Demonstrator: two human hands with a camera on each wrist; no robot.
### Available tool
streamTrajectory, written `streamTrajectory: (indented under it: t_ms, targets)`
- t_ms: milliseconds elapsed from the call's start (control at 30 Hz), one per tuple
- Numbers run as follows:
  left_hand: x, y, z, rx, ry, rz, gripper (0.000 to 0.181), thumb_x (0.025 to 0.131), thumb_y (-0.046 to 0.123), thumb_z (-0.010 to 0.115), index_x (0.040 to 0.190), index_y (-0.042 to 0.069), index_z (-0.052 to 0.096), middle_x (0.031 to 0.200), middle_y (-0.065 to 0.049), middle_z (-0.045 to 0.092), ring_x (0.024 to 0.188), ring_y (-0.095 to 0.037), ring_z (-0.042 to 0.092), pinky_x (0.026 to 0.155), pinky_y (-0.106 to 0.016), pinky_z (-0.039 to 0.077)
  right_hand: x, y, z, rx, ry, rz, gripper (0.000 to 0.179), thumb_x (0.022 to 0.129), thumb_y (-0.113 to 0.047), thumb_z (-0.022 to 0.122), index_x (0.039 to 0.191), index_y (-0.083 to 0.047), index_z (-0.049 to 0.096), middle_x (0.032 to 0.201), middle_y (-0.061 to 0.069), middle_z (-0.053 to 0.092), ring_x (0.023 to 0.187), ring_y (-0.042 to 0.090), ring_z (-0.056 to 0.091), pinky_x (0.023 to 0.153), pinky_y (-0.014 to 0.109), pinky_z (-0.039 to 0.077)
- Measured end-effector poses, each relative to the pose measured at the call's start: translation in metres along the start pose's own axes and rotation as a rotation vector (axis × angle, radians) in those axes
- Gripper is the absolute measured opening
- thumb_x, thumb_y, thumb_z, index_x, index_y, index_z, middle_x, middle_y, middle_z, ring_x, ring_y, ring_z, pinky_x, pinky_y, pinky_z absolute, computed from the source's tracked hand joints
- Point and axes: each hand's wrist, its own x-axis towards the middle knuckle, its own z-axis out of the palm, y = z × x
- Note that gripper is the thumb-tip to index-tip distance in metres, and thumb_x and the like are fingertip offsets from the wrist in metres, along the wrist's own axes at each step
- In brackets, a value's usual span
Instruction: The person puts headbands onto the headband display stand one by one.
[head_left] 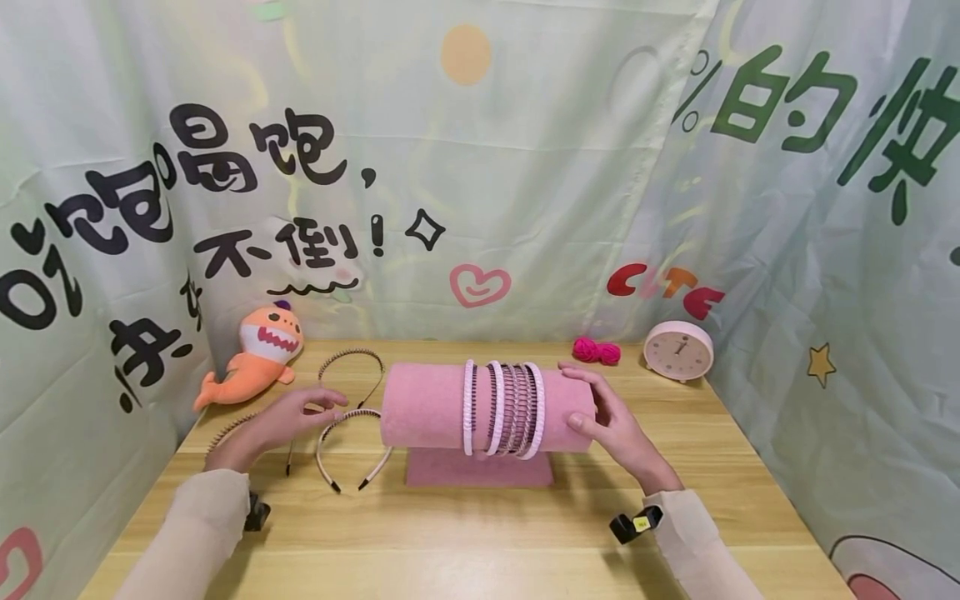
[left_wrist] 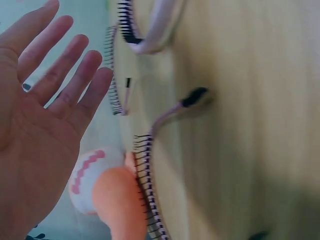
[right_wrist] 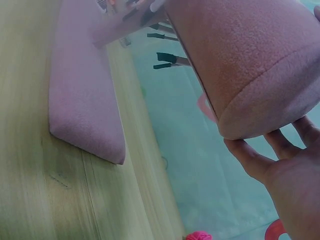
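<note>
A pink plush headband stand (head_left: 427, 408), a thick horizontal roll on a flat base, stands at the middle of the table. Several headbands (head_left: 469, 408), white and beaded or toothed, circle the roll right of its centre. My right hand (head_left: 618, 429) holds the roll's right end, thumb in front and fingers over the top. To the left, my left hand (head_left: 288, 417) hovers with fingers extended and nothing in it. Near it lie a pale headband (head_left: 321, 454) and, farther back, a thin toothed headband (head_left: 352, 352). Another toothed headband (left_wrist: 145, 172) is partly hidden by the left forearm.
An orange shark plush (head_left: 258, 358) sits at the back left corner. A bright pink yarn bundle (head_left: 596, 351) and a round pink clock (head_left: 678, 351) stand at the back right. Printed curtains (head_left: 555, 183) hang around the wooden table (head_left: 480, 550).
</note>
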Motion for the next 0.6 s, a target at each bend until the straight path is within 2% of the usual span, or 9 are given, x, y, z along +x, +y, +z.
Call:
streamTrajectory:
  t_ms: [200, 367, 433, 600]
  targets:
    - [-0.001, -0.014, 0.011, 0.045, -0.032, 0.033, 0.028, 0.106, 0.024, 0.073, 0.126, 0.004, 0.078, 0.129, -0.016, 0.076, 0.112, -0.026, 0.074, 0.094, -0.039, 0.062, 0.0, -0.001, 0.001, -0.015, 0.007, 0.004, 0.061, 0.102, 0.006, 0.064, 0.159, -0.005, 0.045, 0.171, 0.005, 0.042, 0.147, 0.006, 0.05, 0.111, 0.02, 0.049]
    - [-0.002, -0.02, 0.016, 0.043, -0.05, 0.022, 0.03, 0.107, 0.027, 0.072, 0.126, 0.005, 0.078, 0.135, -0.02, 0.072, 0.112, -0.025, 0.072, 0.094, -0.035, 0.061, 0.0, -0.001, 0.001, -0.013, 0.005, 0.011, 0.06, 0.103, 0.006, 0.064, 0.159, -0.005, 0.045, 0.171, 0.006, 0.041, 0.147, 0.006, 0.05, 0.11, 0.02, 0.049]
    - [-0.002, -0.019, 0.017, 0.052, -0.051, 0.012, 0.029, 0.107, 0.028, 0.072, 0.126, 0.007, 0.079, 0.138, -0.021, 0.07, 0.114, -0.028, 0.071, 0.095, -0.038, 0.061, 0.0, -0.001, 0.001, -0.014, 0.006, 0.01, 0.06, 0.103, 0.006, 0.064, 0.159, -0.005, 0.045, 0.172, 0.008, 0.041, 0.147, 0.006, 0.05, 0.111, 0.02, 0.048]
    - [-0.001, -0.016, 0.02, 0.084, -0.062, -0.006, 0.03, 0.108, 0.03, 0.071, 0.124, 0.008, 0.081, 0.14, -0.022, 0.069, 0.124, -0.04, 0.068, 0.105, -0.058, 0.058, 0.0, -0.001, 0.001, -0.015, 0.007, 0.007, 0.061, 0.102, 0.007, 0.064, 0.159, -0.005, 0.045, 0.172, 0.014, 0.039, 0.148, 0.006, 0.05, 0.112, 0.02, 0.048]
